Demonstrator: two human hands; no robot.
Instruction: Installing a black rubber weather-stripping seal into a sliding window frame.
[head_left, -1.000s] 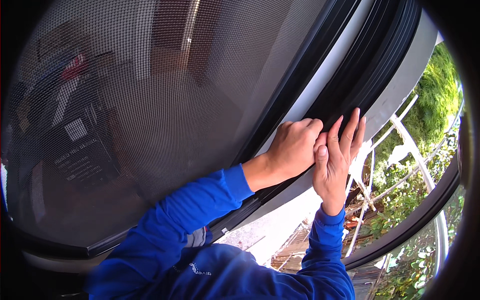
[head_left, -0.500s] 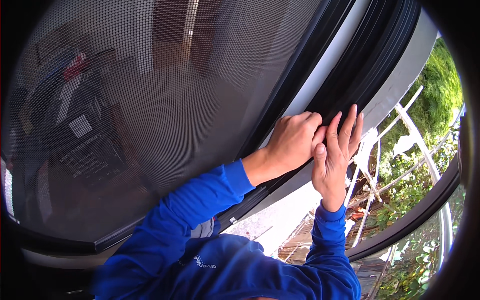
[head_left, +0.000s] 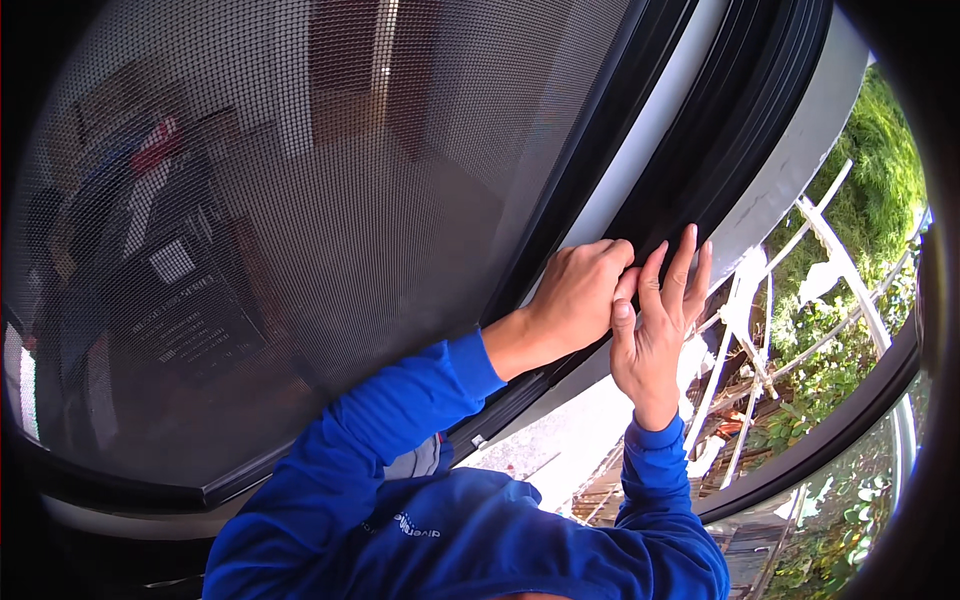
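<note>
A tall mesh screen [head_left: 330, 200] in a black frame fills the left of the view. Beside it runs a pale strip [head_left: 655, 115], then a broad black grooved track [head_left: 735, 120] slanting from the top toward my hands. My left hand [head_left: 578, 300] is closed against this track, its knuckles turned up; whatever its fingers grip is hidden under them. Just right of it, my right hand [head_left: 655, 340] lies with fingers stretched and spread, the tips on the track's edge. Its thumb points up near the left hand's fingers. Blue sleeves cover both forearms.
A pale sill [head_left: 785, 175] borders the track on its outer side. Outdoors on the right are green plants [head_left: 875, 150] and a frame of white poles [head_left: 845, 270]. A dark curved rim [head_left: 830, 445] crosses the lower right. Through the mesh, a dark box [head_left: 190, 300] shows indoors.
Both hands have shifted slightly down and left in the picture, together with a small shift of the whole view. Their pose against the black track is much the same.
</note>
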